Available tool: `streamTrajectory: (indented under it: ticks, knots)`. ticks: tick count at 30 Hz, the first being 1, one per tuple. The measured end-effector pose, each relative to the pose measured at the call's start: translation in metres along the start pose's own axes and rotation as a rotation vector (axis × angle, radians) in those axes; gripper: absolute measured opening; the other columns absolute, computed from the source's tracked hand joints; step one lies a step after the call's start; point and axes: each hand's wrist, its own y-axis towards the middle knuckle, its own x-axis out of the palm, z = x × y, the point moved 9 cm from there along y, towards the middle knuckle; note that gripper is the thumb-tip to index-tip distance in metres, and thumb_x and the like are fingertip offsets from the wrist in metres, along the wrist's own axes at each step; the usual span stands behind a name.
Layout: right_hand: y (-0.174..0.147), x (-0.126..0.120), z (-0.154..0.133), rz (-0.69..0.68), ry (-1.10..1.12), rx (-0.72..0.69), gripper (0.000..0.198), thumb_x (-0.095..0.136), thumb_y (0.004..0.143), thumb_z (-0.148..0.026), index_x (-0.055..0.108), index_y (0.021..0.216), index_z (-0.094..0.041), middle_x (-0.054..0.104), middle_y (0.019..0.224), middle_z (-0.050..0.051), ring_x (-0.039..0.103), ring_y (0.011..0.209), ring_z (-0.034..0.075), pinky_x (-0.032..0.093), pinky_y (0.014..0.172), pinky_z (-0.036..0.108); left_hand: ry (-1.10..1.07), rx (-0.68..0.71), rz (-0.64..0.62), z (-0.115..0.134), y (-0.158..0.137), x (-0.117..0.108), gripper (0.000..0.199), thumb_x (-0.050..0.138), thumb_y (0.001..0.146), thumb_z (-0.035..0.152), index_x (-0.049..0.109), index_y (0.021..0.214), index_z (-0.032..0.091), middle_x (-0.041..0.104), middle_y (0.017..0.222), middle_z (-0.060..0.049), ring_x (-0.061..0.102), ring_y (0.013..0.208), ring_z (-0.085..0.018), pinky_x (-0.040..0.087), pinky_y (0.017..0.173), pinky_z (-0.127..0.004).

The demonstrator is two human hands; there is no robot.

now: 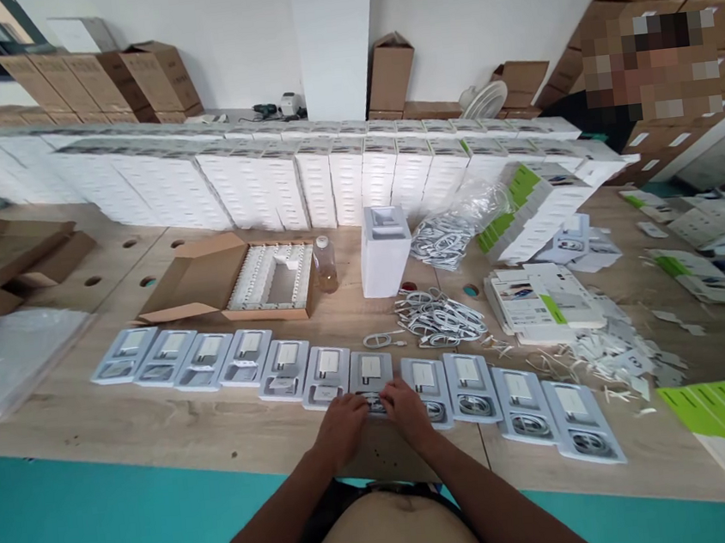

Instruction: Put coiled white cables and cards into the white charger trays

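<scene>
A row of shallow pale plastic trays [328, 363] runs across the near side of the wooden table, each with a white charger in its upper part. My left hand [344, 429] and my right hand [408, 409] meet at the lower end of a middle tray [371, 366]. Between them lies a coiled white cable [374, 401] in that tray's lower compartment. The fingers of both hands are closed on its opposite sides, partly hiding it. Trays to the right hold coiled cables [475, 404]; no coils show in those to the left.
A heap of loose cables [442, 317] lies beyond the trays. Behind are an open carton of chargers [269, 279], a bottle [325, 265], a tall tray stack [386, 252] and a wall of white boxes [262, 183]. Another person [618, 115] is at the far right.
</scene>
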Motion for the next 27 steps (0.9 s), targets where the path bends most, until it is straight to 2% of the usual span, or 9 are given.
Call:
streamTrajectory:
  ticks: [2,8,13,16,18,21,23,25,27]
  knots:
    - [-0.005,-0.001,-0.011,-0.019,-0.107,-0.094,0.018,0.052,0.088,-0.014,0.069,0.093,-0.018,0.066,0.107,0.009,0.06,0.095,0.019,0.045,0.086,0.031,0.08,0.01,-0.032,0.003,-0.001,0.013,0.033,0.049,0.082,0.006,0.064,0.109,0.019,0.063,0.12,-0.01,0.052,0.115,-0.028,0.038,0.099,-0.045]
    - [-0.026,0.007,-0.033,-0.115,-0.373,-0.345,0.019,0.052,0.09,-0.014,0.067,0.101,-0.016,0.066,0.103,0.012,0.053,0.106,0.028,0.038,0.095,0.043,0.228,-0.008,-0.062,0.0,0.001,0.029,0.033,0.045,0.086,0.011,0.06,0.116,0.013,0.059,0.122,-0.016,0.051,0.115,-0.03,0.036,0.1,-0.049]
    - [-0.043,0.021,-0.037,-0.134,-0.499,-0.432,0.033,0.049,0.089,-0.011,0.062,0.119,-0.011,0.063,0.12,0.016,0.048,0.119,0.029,0.031,0.104,0.045,0.255,-0.018,-0.068,-0.001,0.004,0.031,0.029,0.041,0.089,0.011,0.062,0.109,0.012,0.061,0.114,-0.015,0.052,0.111,-0.03,0.037,0.099,-0.048]
    - [-0.044,0.022,-0.038,-0.15,-0.563,-0.414,0.037,0.051,0.087,-0.011,0.061,0.123,-0.011,0.062,0.124,0.016,0.046,0.123,0.03,0.028,0.106,0.046,0.216,-0.01,-0.073,0.0,0.005,0.029,0.029,0.043,0.087,0.011,0.061,0.109,0.014,0.062,0.116,-0.014,0.052,0.112,-0.029,0.038,0.098,-0.047]
    - [-0.031,0.016,-0.038,-0.189,-0.539,-0.358,0.027,0.056,0.084,-0.014,0.068,0.109,-0.015,0.068,0.111,0.013,0.052,0.115,0.029,0.031,0.102,0.046,0.17,-0.012,-0.074,0.0,0.006,0.025,0.028,0.046,0.086,0.011,0.062,0.109,0.015,0.063,0.114,-0.013,0.054,0.111,-0.029,0.039,0.098,-0.047]
    - [0.013,-0.006,-0.037,-0.202,-0.499,-0.273,0.014,0.059,0.084,-0.018,0.072,0.089,-0.02,0.072,0.093,0.008,0.058,0.1,0.026,0.038,0.092,0.041,0.071,-0.036,-0.045,-0.002,0.006,0.011,0.036,0.054,0.083,0.017,0.058,0.119,0.02,0.063,0.119,-0.01,0.055,0.112,-0.028,0.041,0.098,-0.044]
    - [0.053,-0.028,-0.031,-0.152,-0.512,-0.221,0.019,0.054,0.087,-0.015,0.071,0.096,-0.019,0.071,0.099,0.008,0.058,0.1,0.024,0.039,0.089,0.037,0.011,-0.072,0.012,-0.008,0.001,-0.005,0.046,0.054,0.084,0.02,0.049,0.13,0.023,0.058,0.129,-0.009,0.051,0.119,-0.025,0.041,0.102,-0.041]
    - [0.091,-0.048,-0.02,-0.103,-0.538,-0.169,0.027,0.051,0.088,-0.011,0.067,0.109,-0.016,0.069,0.11,0.01,0.056,0.106,0.024,0.039,0.088,0.035,-0.115,-0.145,0.108,-0.02,-0.009,-0.023,0.045,0.05,0.088,0.021,0.045,0.132,0.023,0.055,0.132,-0.01,0.05,0.121,-0.023,0.041,0.104,-0.038]
    - [0.119,-0.058,-0.008,-0.09,-0.57,-0.138,0.031,0.051,0.088,-0.007,0.063,0.116,-0.012,0.066,0.114,0.013,0.055,0.108,0.025,0.038,0.086,0.034,-0.314,-0.249,0.205,-0.038,-0.022,-0.037,0.04,0.048,0.089,0.024,0.048,0.129,0.023,0.059,0.125,-0.01,0.055,0.113,-0.022,0.047,0.095,-0.036]
